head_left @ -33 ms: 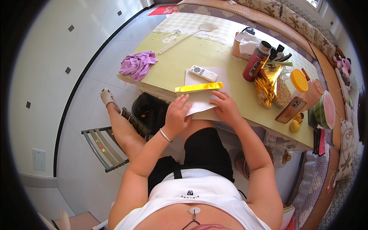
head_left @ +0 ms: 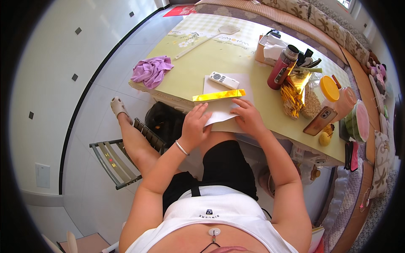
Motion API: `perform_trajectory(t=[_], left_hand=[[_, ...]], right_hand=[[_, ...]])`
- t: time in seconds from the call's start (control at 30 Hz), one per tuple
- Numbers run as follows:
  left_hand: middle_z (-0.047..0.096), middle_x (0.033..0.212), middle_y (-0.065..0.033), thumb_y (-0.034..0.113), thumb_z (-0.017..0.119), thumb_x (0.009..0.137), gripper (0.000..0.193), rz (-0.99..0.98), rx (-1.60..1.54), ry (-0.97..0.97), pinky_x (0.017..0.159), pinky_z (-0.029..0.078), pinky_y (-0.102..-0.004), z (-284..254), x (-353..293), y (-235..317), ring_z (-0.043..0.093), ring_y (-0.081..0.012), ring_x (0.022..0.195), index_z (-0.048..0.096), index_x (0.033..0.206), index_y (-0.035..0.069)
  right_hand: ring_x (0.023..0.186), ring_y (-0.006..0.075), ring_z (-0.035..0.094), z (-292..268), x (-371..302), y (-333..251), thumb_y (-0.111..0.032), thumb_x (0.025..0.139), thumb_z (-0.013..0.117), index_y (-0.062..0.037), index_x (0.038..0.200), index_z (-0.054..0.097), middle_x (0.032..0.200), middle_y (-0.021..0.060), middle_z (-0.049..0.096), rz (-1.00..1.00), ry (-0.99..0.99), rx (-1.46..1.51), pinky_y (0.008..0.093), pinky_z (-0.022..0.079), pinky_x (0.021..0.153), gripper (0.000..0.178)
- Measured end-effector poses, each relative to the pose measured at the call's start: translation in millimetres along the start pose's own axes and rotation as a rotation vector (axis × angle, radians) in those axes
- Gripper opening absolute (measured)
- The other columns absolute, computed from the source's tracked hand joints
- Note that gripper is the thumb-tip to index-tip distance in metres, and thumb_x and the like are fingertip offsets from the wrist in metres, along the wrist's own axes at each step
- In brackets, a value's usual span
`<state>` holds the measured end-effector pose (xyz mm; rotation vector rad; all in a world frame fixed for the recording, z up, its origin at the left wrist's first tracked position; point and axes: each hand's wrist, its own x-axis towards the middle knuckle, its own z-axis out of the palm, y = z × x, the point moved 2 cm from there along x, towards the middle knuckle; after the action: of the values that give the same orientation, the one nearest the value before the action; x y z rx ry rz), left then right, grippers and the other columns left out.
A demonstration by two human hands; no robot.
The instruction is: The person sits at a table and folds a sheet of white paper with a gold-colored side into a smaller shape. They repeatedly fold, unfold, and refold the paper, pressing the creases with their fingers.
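Can see the left hand at the left side of a white sheet, with fingers stretched forward and slightly parted, and the right hand at its right side, more bent. Cannot tell whether pinching the sheet or merely pressing on it, with both thumbs partly lost near its curled near edge. Find a shiny gold strip lying crosswise just beyond the fingertips, then a white remote with button marks too small to read. Can make out pale paper beneath the remote; cannot tell whether separate from the sheet.

To the right on the yellow-green surface, see a maroon bottle with unreadably small markings, near a bundle of gold foil strips, too tangled to count. Behind the bottle, meet only crowded dark things, hard to separate. Beside the yellow-lidded jar, note a tilted phone.

To the left, find a crumpled lilac cloth; below, a black bulk, too dark to identify. On the white shirt, see a dark emblem and clear lettering, upside down; on the folding stool, small coloured marks; on the red mat, partly cut-off white characters.
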<state>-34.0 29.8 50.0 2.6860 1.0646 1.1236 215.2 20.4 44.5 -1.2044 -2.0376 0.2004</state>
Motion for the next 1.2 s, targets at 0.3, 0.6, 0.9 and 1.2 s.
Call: perform_trajectory(t=[0.3,0.6,0.9,1.2], left_hand=[[0.06,0.136,-0.0287,0.009,0.079,0.074,0.043,-0.129,-0.025,-0.059,0.11,0.045,-0.0504,6,8,-33,0.053,-0.0466,0.133,0.071,0.116,0.002],[0.058,0.144,-0.0246,0.006,0.077,0.077,0.034,-0.066,-0.182,-0.112,0.113,0.043,-0.0477,7,14,-40,0.051,-0.0442,0.138,0.074,0.111,0.006],[0.064,0.14,-0.0198,0.009,0.075,0.086,0.022,-0.218,-0.624,-0.16,0.113,0.043,-0.0422,18,34,-63,0.053,-0.0345,0.139,0.076,0.108,0.004],[0.075,0.107,-0.0163,0.019,0.072,0.094,0.02,-0.403,-0.389,-0.072,0.1,0.049,-0.0389,43,43,-72,0.066,-0.0302,0.111,0.077,0.088,0.001]], right_hand=[[0.131,0.0372,0.056,-5,17,13,-0.008,0.079,0.075,-0.0093,0.09,0.074,0.139,0.015,0.063,0.008,-0.125,-0.025,0.0446,0.05,0.105,0.011],[0.128,0.0403,0.057,-15,9,-1,-0.012,0.081,0.077,-0.0063,0.086,0.074,0.137,0.0175,0.064,-0.001,-0.15,0.055,0.046,0.05,0.104,0.008],[0.121,0.0344,0.063,-1,-17,45,-0.016,0.09,0.075,-0.002,0.103,0.076,0.131,0.0175,0.068,0.232,-0.089,0.304,0.0405,0.049,0.103,0.019],[0.08,0.0239,0.067,-2,0,51,-0.018,0.089,0.076,0.0003,0.092,0.073,0.092,0.0128,0.07,0.583,0.02,0.235,0.0363,0.052,0.072,0.019]])
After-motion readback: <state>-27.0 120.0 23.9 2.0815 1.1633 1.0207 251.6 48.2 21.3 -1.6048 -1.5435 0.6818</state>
